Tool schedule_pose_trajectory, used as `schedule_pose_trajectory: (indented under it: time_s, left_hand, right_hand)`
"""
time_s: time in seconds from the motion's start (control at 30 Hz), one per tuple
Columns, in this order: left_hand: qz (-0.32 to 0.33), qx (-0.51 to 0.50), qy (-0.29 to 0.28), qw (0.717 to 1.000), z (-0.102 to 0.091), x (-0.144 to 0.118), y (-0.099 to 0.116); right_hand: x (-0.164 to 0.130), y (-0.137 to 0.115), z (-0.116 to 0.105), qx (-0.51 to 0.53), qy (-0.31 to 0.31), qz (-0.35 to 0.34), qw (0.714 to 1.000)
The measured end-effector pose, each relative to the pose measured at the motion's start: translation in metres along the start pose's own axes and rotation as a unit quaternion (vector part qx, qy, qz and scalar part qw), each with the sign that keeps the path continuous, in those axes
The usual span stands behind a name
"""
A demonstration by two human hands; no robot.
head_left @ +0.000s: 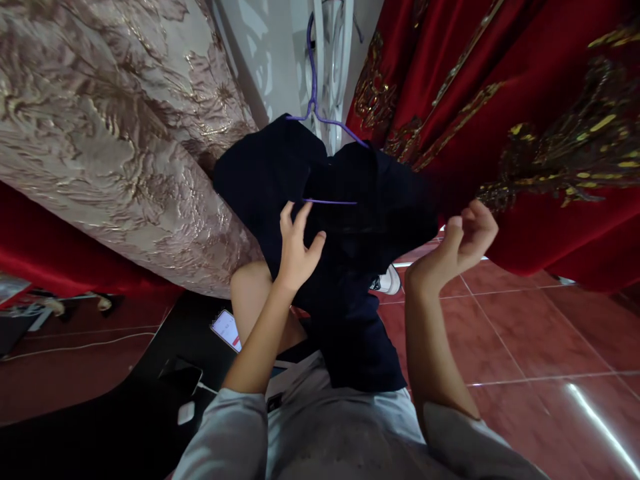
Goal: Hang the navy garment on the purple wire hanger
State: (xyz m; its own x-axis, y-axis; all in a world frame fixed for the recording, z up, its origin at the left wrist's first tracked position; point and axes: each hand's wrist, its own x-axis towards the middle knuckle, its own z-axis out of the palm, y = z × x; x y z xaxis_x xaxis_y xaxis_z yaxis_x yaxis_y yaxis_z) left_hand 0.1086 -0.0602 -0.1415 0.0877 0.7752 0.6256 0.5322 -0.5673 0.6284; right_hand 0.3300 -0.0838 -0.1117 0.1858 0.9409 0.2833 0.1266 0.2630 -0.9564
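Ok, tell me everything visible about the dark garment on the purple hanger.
The dark garment is navy-black, soft matte cloth, draped over a thin purple hanger whose hook rises toward a white grille. It hangs bunched at the top, its lower part falling to the person's lap. The left hand presses open against its front; the right hand pinches its right edge.

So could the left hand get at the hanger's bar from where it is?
Probably yes: the left hand rests on the dark garment just below the purple hanger bar, with nothing between fingers and bar.
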Motion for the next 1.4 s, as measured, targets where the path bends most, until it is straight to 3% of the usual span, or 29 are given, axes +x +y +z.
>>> schedule_pose_trajectory:
  time_s: [0.1,0.17,0.33,0.47,0.57,0.67,0.8,0.87,1.07,1.27,1.33,1.4]
  left_hand:
    - [-0.025,-0.093,0.079,0.992,0.005,-0.004,-0.003]
    - [-0.049,-0.162,0.105,0.980,0.004,-0.013,0.007]
    - [-0.083,-0.301,0.122,0.942,-0.001,-0.043,0.053]
    - [-0.067,-0.352,0.104,0.928,0.001,-0.059,0.075]
    - [-0.078,-0.359,0.102,0.924,0.007,-0.065,0.067]
    - [-0.121,-0.365,0.123,0.915,0.014,-0.071,0.042]
    - [-0.222,-0.299,0.036,0.928,0.020,-0.082,0.006]
    - [-0.221,-0.247,0.000,0.943,0.023,-0.086,-0.003]
    - [-0.167,-0.168,0.007,0.972,0.030,-0.078,0.000]
    - [-0.164,-0.181,0.034,0.969,0.027,-0.076,0.010]
    - [-0.157,-0.148,0.046,0.975,0.032,-0.080,0.006]
    - [-0.144,-0.108,0.051,0.982,0.042,-0.084,-0.002]
  right_hand:
    - [-0.019,0.014,0.024,-0.010,-0.037,0.042,0.998]
    - [-0.031,0.025,0.041,-0.013,-0.063,0.073,0.995]
    - [-0.049,0.043,0.077,0.019,-0.115,0.136,0.984]
    - [-0.054,0.048,0.085,0.088,-0.064,0.171,0.979]
    - [-0.061,0.054,0.078,0.094,-0.023,0.166,0.981]
    - [-0.067,0.062,0.070,0.095,-0.011,0.171,0.981]
    - [-0.070,0.061,0.065,0.098,-0.072,0.174,0.977]
    - [-0.070,0.055,0.066,0.100,-0.114,0.167,0.974]
    - [-0.052,0.025,0.069,0.078,-0.168,0.133,0.974]
    - [-0.024,0.009,0.068,0.076,-0.253,0.156,0.952]
    - [-0.009,-0.006,0.067,0.112,-0.235,0.134,0.956]
    - [0.012,-0.028,0.065,0.153,-0.175,0.081,0.969]
